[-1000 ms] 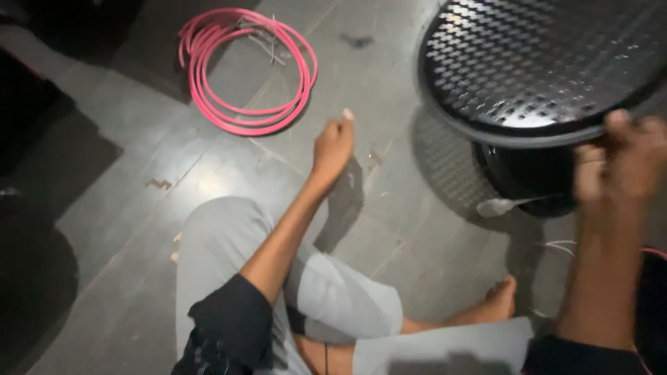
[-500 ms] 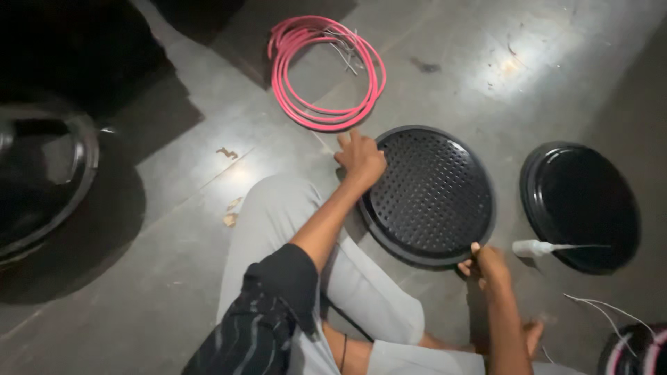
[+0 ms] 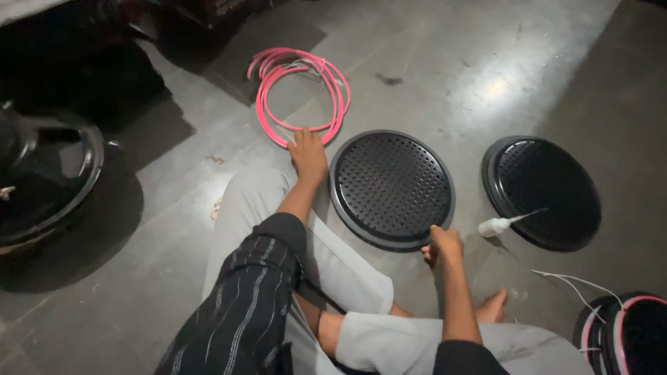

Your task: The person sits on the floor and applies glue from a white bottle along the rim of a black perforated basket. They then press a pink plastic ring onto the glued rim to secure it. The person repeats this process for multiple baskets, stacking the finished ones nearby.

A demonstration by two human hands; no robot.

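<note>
black perforated disc (image 3: pixel 391 186) gripped by right hand (image 3: pixel 443 247); left hand (image 3: pixel 308 154) touches pink coil (image 3: pixel 299 92).

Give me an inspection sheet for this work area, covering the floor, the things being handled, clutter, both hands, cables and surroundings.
Surface: grey tiled floor, scuffed, glare patch at upper right.
Job's things: black perforated disc flat on the floor; pink ring coil beyond it.
Clutter: second black disc to the right, small white nozzle bottle at its edge, debris scrap.
Hands: left hand rests on the near edge of the pink ring coil; right hand grips the perforated disc's near rim.
Cables: thin white wires at lower right.
Surroundings: dark round housing at left; pink-trimmed discs at bottom right.
</note>
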